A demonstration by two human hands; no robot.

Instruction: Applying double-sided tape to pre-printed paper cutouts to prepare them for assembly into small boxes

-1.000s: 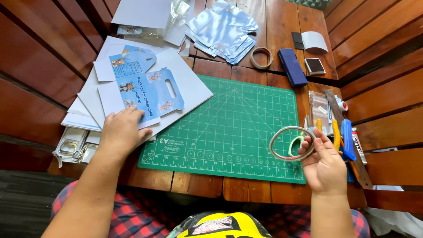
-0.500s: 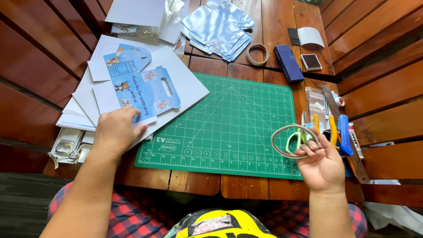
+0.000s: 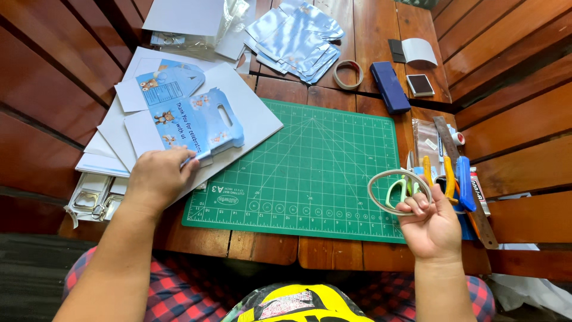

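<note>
Tape ring: roll of clear tape [image 3: 398, 192], pinched between the thumb and fingertips of my right hand [image 3: 430, 225], held up over the right edge of the green cutting mat [image 3: 310, 173].
Right hand: palm toward me, fingers curled shut on the ring's lower rim; the ring stands nearly upright above my knuckles.
Left hand: my left hand [image 3: 156, 180] lies palm down at the mat's left edge, fingers bent over the near corner of the blue printed box cut-out [image 3: 193, 124]; whether I am gripping it or only pressing on it I cannot tell.
Cut-out: flat, with a handle slot, resting on a stack of white card sheets [image 3: 250, 122] that overlaps the mat's upper left corner.
Second cut-out: another blue printed piece [image 3: 167, 83] lies just behind the first, on the same sheets.
Tools on the right: green-handled scissors [image 3: 400, 189] seen through the ring, beside them yellow and blue-handled cutters [image 3: 456, 179] and a metal ruler [image 3: 465, 179], all just off the mat.
Far side: a second tape roll [image 3: 348, 74], a dark blue case [image 3: 389, 87] and a pile of silvery pouches [image 3: 295, 36] on the wooden table [image 3: 369, 24].
Near left: metal clips in a clear packet [image 3: 89, 200], beside my left wrist.
</note>
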